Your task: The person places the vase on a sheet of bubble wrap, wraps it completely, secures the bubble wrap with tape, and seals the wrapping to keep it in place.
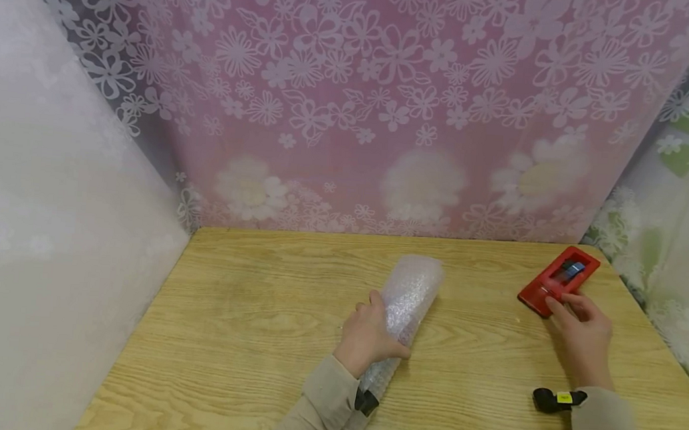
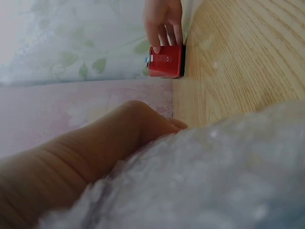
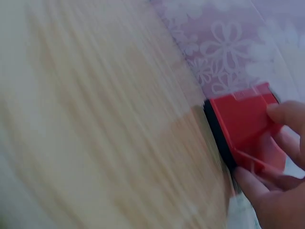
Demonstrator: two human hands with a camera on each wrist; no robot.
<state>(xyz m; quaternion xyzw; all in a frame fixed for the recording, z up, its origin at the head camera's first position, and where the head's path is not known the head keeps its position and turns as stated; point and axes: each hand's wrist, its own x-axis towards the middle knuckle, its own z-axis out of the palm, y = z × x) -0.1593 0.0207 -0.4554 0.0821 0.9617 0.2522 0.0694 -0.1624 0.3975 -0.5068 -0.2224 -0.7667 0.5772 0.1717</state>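
Observation:
A long roll of bubble wrap (image 1: 413, 296) lies slanted on the table, its far end tipped to the right. My left hand (image 1: 367, 333) grips it from the left, thumb across its near half and fingers along its far left side. In the left wrist view the clear bubble wrap (image 2: 228, 176) fills the lower right, and most of the fingers are hidden. At the table's far right is a red plastic block (image 1: 537, 296) with a recess holding something blue and black. My right hand (image 1: 585, 332) pinches its near end; the right wrist view shows the block's black underside layer (image 3: 219, 133).
The wooden table (image 1: 240, 328) ends at a pink flowered curtain (image 1: 340, 108) behind. A pale sheet (image 1: 50, 221) hangs along the left, and another flowered curtain (image 1: 677, 265) along the right. A black strap with a yellow label (image 1: 564, 397) is on my right wrist.

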